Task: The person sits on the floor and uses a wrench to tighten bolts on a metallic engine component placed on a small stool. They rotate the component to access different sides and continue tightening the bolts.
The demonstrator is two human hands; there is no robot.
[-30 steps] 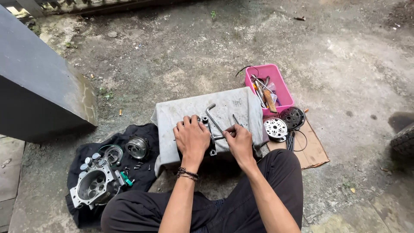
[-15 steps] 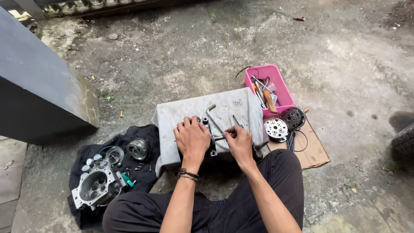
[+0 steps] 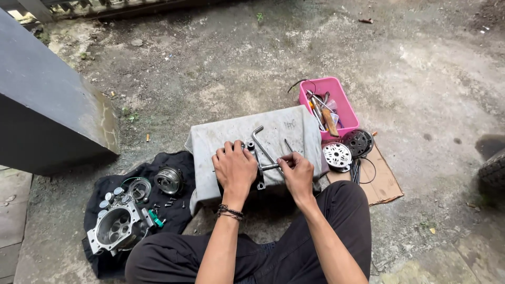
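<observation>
Head view showed, far left, a metal engine casing (image 3: 117, 227) on a black cloth (image 3: 173, 158); the left hand (image 3: 234, 168) pressed closed over a small metal part (image 3: 251, 147) on the grey-draped surface (image 3: 231, 131); the right hand (image 3: 297, 172) gripped a bent wrench (image 3: 261, 144); a pink tray (image 3: 344, 108) sat right.

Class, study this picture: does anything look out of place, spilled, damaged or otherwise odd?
Nothing is spilled or broken. One oddity: tools in the pink tray stick out over its rim. Both hands, left and right, rest on a metal part atop the cloth-covered block.
</observation>
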